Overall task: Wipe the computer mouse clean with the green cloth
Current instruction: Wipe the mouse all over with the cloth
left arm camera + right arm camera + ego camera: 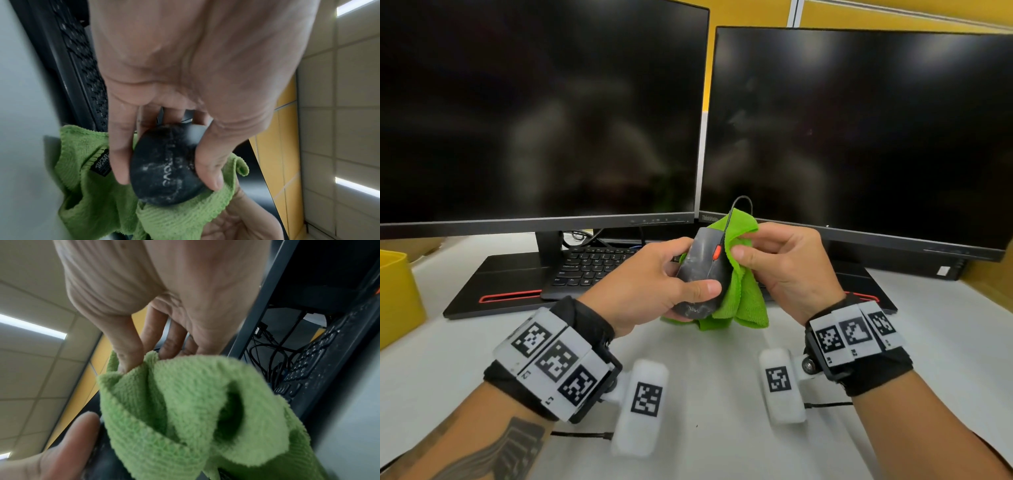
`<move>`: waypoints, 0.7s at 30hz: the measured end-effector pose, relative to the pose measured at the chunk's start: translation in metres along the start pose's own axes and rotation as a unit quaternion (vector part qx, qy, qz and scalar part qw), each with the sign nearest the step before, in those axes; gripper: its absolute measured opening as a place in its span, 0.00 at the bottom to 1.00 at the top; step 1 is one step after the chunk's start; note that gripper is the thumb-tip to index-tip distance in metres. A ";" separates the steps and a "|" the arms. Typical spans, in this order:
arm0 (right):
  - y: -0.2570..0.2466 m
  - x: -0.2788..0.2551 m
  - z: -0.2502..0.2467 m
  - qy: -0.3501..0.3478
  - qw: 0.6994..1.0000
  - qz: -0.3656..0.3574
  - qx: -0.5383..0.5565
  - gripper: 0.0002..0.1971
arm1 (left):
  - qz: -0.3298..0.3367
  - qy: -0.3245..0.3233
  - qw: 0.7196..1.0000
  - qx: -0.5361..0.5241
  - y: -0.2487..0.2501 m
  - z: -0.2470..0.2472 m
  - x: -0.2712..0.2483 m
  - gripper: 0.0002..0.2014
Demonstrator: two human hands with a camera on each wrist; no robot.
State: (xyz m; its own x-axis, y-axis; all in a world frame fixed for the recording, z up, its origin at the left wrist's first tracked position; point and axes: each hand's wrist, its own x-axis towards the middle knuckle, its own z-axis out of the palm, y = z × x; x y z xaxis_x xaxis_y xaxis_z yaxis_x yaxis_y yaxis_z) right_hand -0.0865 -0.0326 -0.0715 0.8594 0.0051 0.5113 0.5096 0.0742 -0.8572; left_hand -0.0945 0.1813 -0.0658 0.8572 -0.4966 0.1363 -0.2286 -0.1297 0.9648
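Head view: the left hand (650, 281) grips the computer mouse (702, 274) above the desk (705, 394), thumb across its back; the right hand (784, 267) pinches the green cloth (743, 294) against the mouse's right side, before two dark monitors (541, 113).
Left wrist view: thumb and fingers (121, 155) clamp the mouse; whitish smears cover its back, cloth beneath.
Right wrist view: fingers bunch the cloth; mouse mostly hidden.
Progress: apparently mid-wipe; the smeared back remains to be cleaned.
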 end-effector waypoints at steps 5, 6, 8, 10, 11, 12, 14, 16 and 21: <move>-0.005 -0.002 0.003 0.015 0.999 0.014 -0.044 0.18 | 0.004 0.002 0.999 0.032 -0.002 0.002 0.002 0.19; -0.006 -0.002 0.003 0.018 0.999 0.019 -0.046 0.18 | 0.003 0.002 0.999 0.034 -0.002 0.002 0.001 0.19; -0.008 -0.003 0.001 0.016 0.999 0.027 -0.044 0.19 | -0.002 -0.001 0.999 0.032 0.000 0.001 0.000 0.19; -0.008 -0.001 -0.001 0.011 0.999 0.033 -0.038 0.18 | -0.007 -0.007 1.000 0.028 0.001 -0.001 -0.001 0.19; -0.007 -0.001 -0.003 0.010 0.999 0.036 -0.034 0.16 | -0.008 -0.010 1.000 0.024 0.002 -0.002 -0.002 0.19; -0.007 0.000 -0.004 0.007 0.999 0.037 -0.028 0.13 | -0.008 -0.012 1.000 0.020 0.002 -0.003 -0.002 0.20; -0.005 0.002 -0.006 0.001 0.999 0.036 -0.013 0.10 | -0.008 -0.012 1.000 0.014 0.004 -0.004 -0.002 0.20; -0.002 0.002 -0.007 -0.005 1.000 0.028 -0.003 0.12 | -0.009 -0.009 1.000 0.014 0.005 -0.004 -0.002 0.20; -0.001 0.001 -0.003 -0.010 0.999 -0.001 -0.051 0.21 | -0.010 -0.003 1.000 0.024 0.004 0.000 -0.002 0.20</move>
State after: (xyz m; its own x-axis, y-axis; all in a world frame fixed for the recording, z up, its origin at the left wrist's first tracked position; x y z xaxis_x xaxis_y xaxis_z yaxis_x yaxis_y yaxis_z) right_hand -0.0857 -0.0352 -0.0700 0.8574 0.0251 0.5140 0.5146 -0.0280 -0.8570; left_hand -0.0974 0.1822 -0.0622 0.8589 -0.4992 0.1147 -0.2329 -0.1813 0.9554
